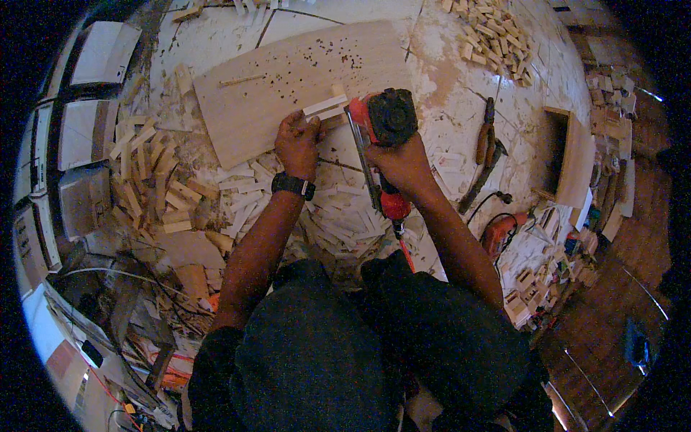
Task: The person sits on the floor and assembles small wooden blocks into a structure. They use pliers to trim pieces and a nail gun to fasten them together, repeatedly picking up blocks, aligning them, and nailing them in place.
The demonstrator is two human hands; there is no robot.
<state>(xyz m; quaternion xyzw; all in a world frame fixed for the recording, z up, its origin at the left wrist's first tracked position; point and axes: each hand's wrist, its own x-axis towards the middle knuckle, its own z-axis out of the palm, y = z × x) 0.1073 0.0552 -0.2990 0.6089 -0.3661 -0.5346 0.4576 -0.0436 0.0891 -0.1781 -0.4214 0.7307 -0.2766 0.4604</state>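
My left hand (296, 147), with a black watch on its wrist, pinches small pale wood strips (325, 109) over the near edge of a flat wooden board (248, 115). In my right hand (409, 167) is a red and black air nailer (389, 119), its handle wrapped by my fingers. The nailer's nose is close against the right end of the strips; whether it touches them I cannot tell. From the handle's lower end a red hose (407, 253) runs toward my knees. Small dark specks and a thin stick (242, 81) lie on the board.
Wood pieces (155, 176) are heaped left of the board, pale strips (345, 216) below it, and blocks (497, 39) at the far right. A hammer (484, 176), a corded red power tool (498, 234) and an open wooden box (572, 162) lie on the right.
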